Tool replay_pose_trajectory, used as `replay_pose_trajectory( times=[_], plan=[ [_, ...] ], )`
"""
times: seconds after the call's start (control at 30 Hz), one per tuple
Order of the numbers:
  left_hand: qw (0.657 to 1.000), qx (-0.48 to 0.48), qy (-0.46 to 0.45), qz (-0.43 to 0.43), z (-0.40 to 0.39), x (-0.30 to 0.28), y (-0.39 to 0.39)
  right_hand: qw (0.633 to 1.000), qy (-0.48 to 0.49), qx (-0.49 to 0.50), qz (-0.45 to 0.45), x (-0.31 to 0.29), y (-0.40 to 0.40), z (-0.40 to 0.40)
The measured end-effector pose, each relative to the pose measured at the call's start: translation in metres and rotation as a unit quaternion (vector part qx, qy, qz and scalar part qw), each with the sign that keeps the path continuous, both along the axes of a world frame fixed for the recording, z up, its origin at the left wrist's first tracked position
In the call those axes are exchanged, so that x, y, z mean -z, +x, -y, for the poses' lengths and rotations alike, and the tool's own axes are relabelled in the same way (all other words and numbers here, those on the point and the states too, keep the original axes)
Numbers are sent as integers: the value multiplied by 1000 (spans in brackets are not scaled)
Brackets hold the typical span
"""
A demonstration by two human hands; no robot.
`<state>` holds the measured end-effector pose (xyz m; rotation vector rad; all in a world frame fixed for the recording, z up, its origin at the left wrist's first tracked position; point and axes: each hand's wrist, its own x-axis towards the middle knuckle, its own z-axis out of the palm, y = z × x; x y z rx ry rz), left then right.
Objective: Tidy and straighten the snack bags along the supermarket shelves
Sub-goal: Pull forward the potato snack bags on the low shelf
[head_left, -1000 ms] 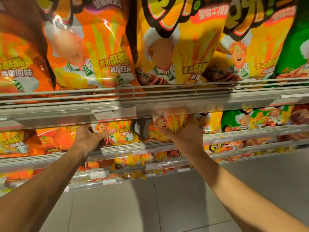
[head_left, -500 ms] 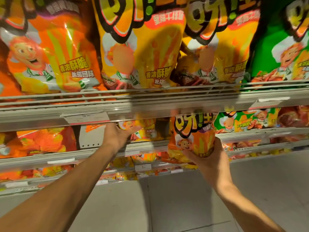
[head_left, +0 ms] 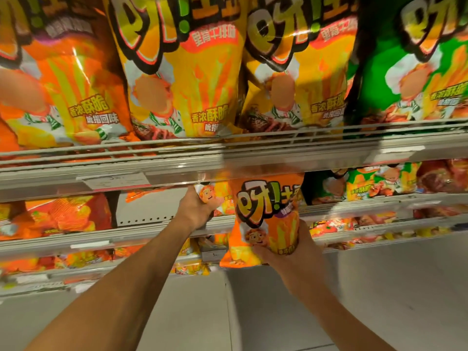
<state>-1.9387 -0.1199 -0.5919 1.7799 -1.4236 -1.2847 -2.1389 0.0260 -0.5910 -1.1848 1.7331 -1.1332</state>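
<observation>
Mid-task: right hand (head_left: 291, 252) grips an orange snack bag (head_left: 266, 219) lifted off the second shelf (head_left: 152, 231), left hand (head_left: 197, 209) holds a shelved bag (head_left: 215, 198), gap at left unfilled.

Orange bag (head_left: 76, 92) reads 香浓酥脆, 吮指回味; shelf price tag (head_left: 115, 180) possibly starts "5".

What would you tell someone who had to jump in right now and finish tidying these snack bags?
Right hand grips the orange snack bag near its bottom, held upright out in front of the second shelf.
Left hand holds another bag standing on that shelf.
Top-shelf bags stand facing forward.
Done: one bag is off the shelf.
Left: probably set it into the bare gap to the left, then straighten the row.
</observation>
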Motion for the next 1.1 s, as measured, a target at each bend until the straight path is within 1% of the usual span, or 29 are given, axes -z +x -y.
replay_pose_trajectory(
  times=[0.13,0.17,0.23,0.3,0.37,0.5,0.6,0.7,0.77,0.83,0.93,1.1],
  plan=[
    [999,10,-37,30,-12,0,22,1000,-6,-6,10,1,31,-1],
    [996,24,-61,60,-19,-1,34,1000,-7,-6,12,0,42,-1],
    [979,61,-124,150,-35,-4,61,1000,-10,-10,14,-1,67,1],
    [955,89,-195,206,-52,-7,93,1000,-12,-18,16,0,95,6],
    [932,117,-226,258,-67,-10,127,1000,-13,-21,16,3,125,12],
    [898,144,-241,337,-90,-9,201,999,-5,-37,23,8,183,25],
    [877,155,-215,401,-91,-3,247,999,8,-36,-1,9,215,44],
    [846,210,-188,453,-88,4,273,1000,0,-15,-26,7,238,65],
    [831,234,-178,472,-88,8,279,999,-19,7,-38,4,247,80],
    [826,237,-168,482,-88,10,278,998,-30,25,-51,3,253,94],
    [827,235,-165,484,-89,9,276,994,-35,46,-97,3,256,114],
    [830,230,-171,479,-89,10,277,992,5,-4,-126,9,260,129]
  ],
)
